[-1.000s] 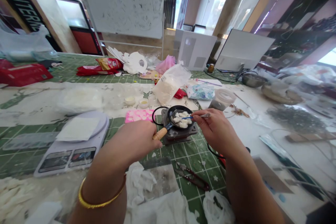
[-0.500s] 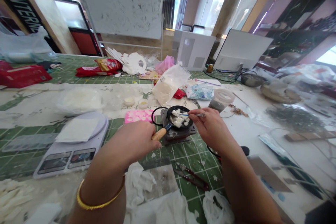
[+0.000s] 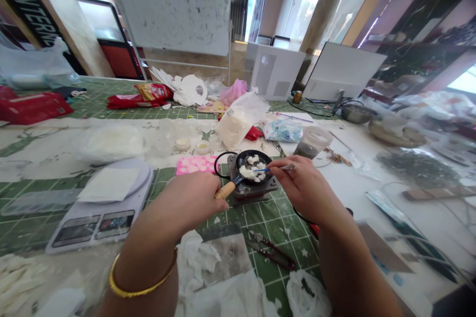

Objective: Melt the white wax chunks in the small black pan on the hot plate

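The left hand (image 3: 203,193) is closed around the wooden handle (image 3: 225,190) of a mini frying pan (image 3: 243,162) — a good anchor, since so light a pan would probably skate about under stirring. The right hand (image 3: 299,178) pinches a slim blue-ended tool (image 3: 262,170) between thumb and fingers, its tip reaching down among the white lumps (image 3: 247,173).

The pan lies just beyond the left hand's thumb side and just inside the right hand's fingertips, seated on a small hot plate (image 3: 253,193). The lumps look partly separate, with dark pan base showing between them, so short, low strokes that draw the edge pieces inward seem best; a shallow tool angle should scrape rather than flick bits over the rim. If the plate is hot, the right hand's fingertips want a bit more clearance, as they sit very near that rim.

Outward from the left hand, a black cable (image 3: 219,162) loops past its fingers and a pink mold (image 3: 197,164) lies just beyond — worth not snagging either. Nearer the wearer, between both forearms, thread snips (image 3: 273,251) rest on the green gridded surface (image 3: 260,218).
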### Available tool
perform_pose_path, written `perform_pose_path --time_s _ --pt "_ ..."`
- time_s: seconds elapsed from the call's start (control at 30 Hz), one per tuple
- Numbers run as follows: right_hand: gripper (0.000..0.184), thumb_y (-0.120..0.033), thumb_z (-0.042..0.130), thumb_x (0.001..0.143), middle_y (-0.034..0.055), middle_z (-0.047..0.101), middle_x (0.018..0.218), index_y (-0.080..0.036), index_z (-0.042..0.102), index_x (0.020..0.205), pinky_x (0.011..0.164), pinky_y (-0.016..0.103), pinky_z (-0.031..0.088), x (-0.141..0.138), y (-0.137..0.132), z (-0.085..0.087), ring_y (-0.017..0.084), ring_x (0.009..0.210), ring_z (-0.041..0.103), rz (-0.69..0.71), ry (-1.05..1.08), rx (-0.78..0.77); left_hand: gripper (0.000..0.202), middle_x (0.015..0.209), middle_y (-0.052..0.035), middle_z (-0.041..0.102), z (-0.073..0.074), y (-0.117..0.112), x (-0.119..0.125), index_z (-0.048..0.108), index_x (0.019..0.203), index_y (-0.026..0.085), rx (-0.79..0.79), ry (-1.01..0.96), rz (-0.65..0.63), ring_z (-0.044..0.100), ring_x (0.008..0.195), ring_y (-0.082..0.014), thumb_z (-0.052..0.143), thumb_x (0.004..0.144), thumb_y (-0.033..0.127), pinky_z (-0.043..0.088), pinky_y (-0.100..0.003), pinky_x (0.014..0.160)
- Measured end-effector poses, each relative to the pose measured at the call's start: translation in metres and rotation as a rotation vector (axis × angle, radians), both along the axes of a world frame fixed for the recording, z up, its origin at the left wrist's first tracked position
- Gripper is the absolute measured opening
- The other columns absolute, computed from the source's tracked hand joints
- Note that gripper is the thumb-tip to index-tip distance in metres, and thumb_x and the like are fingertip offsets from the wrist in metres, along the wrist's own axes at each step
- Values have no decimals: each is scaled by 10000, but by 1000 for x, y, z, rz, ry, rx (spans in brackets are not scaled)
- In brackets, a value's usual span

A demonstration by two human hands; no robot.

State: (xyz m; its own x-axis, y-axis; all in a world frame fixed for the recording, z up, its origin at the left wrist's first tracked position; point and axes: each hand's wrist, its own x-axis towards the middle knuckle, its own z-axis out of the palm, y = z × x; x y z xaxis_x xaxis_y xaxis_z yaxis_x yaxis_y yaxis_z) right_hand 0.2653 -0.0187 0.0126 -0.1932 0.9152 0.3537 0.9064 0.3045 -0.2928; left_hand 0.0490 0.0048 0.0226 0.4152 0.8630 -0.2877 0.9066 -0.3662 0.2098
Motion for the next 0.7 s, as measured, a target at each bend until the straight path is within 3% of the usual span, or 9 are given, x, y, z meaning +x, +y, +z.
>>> perform_pose_path --time_s 0.17,0.33,0.47,0.7 --pt "275 -287 368 855 45 654 855 -194 626 885 840 365 340 1 0 0 189 873 525 -54 -36 11 309 629 -5 600 0 0 1 588 641 222 -16 10 4 509 527 -145 443 672 492 283 -249 449" --pt "278 -295 364 859 42 649 893 -193 617 914 833 339 354 1 -1 0 170 878 525 14 -9 -13 320 622 -8 596 -1 1 1 570 623 216 2 1 -4 509 524 -148 448 671 509 282 -247 446" --pt "281 -296 367 857 51 652 864 -189 625 893 834 354 351 1 -1 0 185 885 526 -50 -33 2 312 627 -7 596 -1 1 0 568 625 221 0 -13 -4 509 526 -151 454 671 507 282 -248 443" --pt "290 -309 363 857 35 649 885 -204 621 939 811 321 370 -1 -2 1 165 866 534 8 -3 -24 312 624 -13 595 0 1 3 574 623 219 -1 9 1 512 531 -158 448 672 500 283 -257 443"
